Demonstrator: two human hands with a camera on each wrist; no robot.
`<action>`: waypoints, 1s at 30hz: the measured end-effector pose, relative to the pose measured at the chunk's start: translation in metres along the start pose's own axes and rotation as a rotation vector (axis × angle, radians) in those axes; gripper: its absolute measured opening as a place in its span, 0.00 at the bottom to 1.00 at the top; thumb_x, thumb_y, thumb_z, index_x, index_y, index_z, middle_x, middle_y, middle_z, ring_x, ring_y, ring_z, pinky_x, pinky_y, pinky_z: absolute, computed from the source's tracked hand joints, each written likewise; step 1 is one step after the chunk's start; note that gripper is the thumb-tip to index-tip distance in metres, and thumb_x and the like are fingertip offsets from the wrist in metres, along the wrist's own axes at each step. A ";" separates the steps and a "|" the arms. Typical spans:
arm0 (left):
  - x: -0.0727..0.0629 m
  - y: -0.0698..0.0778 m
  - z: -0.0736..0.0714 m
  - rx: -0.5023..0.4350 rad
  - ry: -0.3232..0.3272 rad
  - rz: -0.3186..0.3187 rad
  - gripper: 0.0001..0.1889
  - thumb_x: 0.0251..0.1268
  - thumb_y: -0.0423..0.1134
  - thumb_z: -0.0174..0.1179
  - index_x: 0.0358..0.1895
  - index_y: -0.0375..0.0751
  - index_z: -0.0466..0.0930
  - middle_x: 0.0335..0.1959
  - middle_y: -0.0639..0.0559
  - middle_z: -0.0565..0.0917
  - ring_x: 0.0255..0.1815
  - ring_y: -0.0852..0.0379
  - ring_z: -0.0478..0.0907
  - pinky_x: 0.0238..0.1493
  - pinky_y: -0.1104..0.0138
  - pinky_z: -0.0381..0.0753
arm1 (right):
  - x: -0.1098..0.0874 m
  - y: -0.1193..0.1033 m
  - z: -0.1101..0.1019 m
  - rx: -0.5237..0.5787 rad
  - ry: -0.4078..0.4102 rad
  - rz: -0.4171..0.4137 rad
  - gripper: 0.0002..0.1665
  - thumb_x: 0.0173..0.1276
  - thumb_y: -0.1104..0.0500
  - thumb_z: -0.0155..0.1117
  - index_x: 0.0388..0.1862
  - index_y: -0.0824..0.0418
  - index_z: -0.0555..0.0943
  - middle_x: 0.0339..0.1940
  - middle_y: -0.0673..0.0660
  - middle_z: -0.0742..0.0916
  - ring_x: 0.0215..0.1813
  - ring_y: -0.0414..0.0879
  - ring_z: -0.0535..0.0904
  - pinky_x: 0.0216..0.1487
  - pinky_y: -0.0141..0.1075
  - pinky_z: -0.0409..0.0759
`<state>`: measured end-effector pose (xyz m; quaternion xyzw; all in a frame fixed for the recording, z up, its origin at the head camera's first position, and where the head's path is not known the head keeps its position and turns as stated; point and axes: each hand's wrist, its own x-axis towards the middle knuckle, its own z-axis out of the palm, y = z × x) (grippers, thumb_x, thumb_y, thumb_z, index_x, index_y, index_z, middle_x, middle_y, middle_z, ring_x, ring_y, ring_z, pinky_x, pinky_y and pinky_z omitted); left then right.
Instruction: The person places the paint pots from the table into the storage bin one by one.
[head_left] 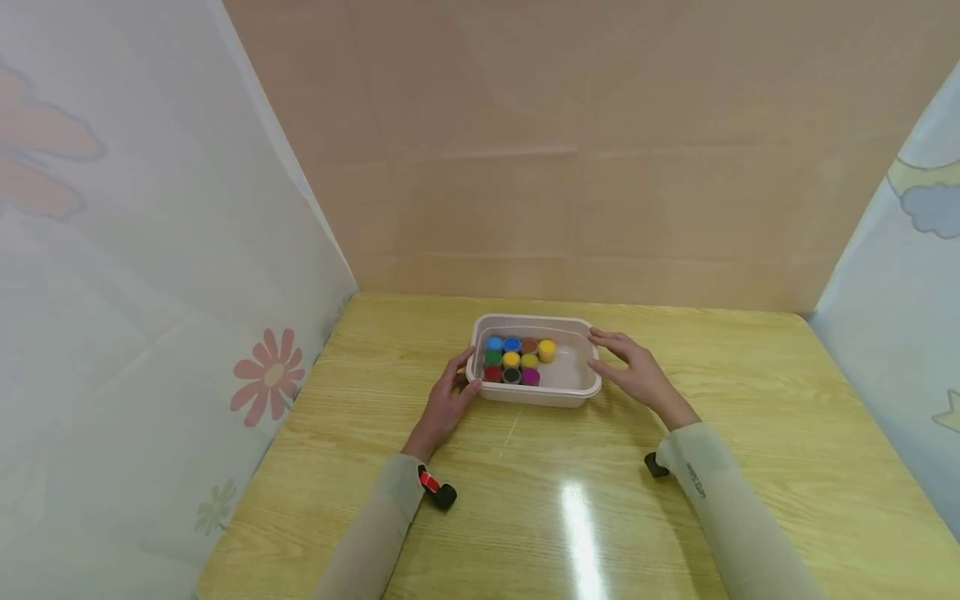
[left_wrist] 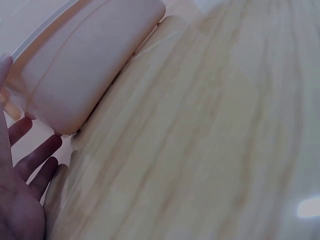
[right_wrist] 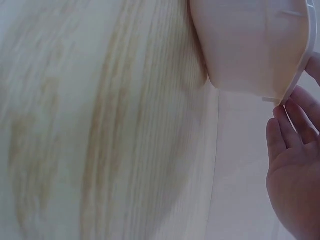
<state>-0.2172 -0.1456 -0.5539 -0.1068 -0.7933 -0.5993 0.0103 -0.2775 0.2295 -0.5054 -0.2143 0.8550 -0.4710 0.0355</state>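
A pale pink-white plastic box [head_left: 536, 398] stands on the table in the head view. Small round pots with coloured tops, like paint pots, fill its left part in rows. Among them are a blue pot [head_left: 512, 344], a red pot [head_left: 492, 374], a black pot [head_left: 512, 376] and a purple pot [head_left: 530, 377]. A yellow pot [head_left: 547, 351] is at the right end of the back row. My left hand [head_left: 446, 403] touches the box's left end, fingers spread. At the right end, my right hand [head_left: 637, 373] has its fingertips and thumb against the rim, fingers extended.
The wood-patterned table [head_left: 750, 400] runs up to a brown back wall [head_left: 465, 167]. Patterned sheets stand on both sides, the left sheet [head_left: 150, 292] with printed flowers. A dark wrist device [head_left: 442, 497] shows at the left sleeve and another [head_left: 656, 465] at the right sleeve.
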 end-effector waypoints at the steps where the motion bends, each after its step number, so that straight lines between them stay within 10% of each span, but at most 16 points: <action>1: 0.000 0.000 0.000 -0.003 0.001 -0.003 0.30 0.80 0.48 0.57 0.80 0.69 0.60 0.76 0.52 0.69 0.69 0.46 0.76 0.68 0.45 0.75 | 0.000 -0.001 0.000 0.002 0.000 -0.001 0.33 0.76 0.54 0.67 0.75 0.65 0.73 0.79 0.61 0.71 0.79 0.64 0.64 0.79 0.60 0.60; 13: 0.001 0.012 -0.002 -0.006 -0.050 -0.032 0.32 0.82 0.43 0.54 0.83 0.55 0.56 0.78 0.42 0.66 0.71 0.41 0.74 0.69 0.45 0.74 | -0.003 -0.002 -0.002 0.000 0.008 -0.002 0.33 0.77 0.54 0.66 0.75 0.66 0.73 0.80 0.62 0.71 0.80 0.64 0.63 0.78 0.60 0.60; 30: 0.002 0.004 -0.014 0.032 0.004 -0.063 0.31 0.82 0.57 0.50 0.82 0.75 0.52 0.81 0.55 0.62 0.73 0.46 0.72 0.73 0.47 0.71 | -0.012 -0.004 -0.019 -0.234 -0.029 0.036 0.38 0.82 0.45 0.56 0.84 0.55 0.60 0.84 0.65 0.61 0.85 0.67 0.48 0.73 0.77 0.50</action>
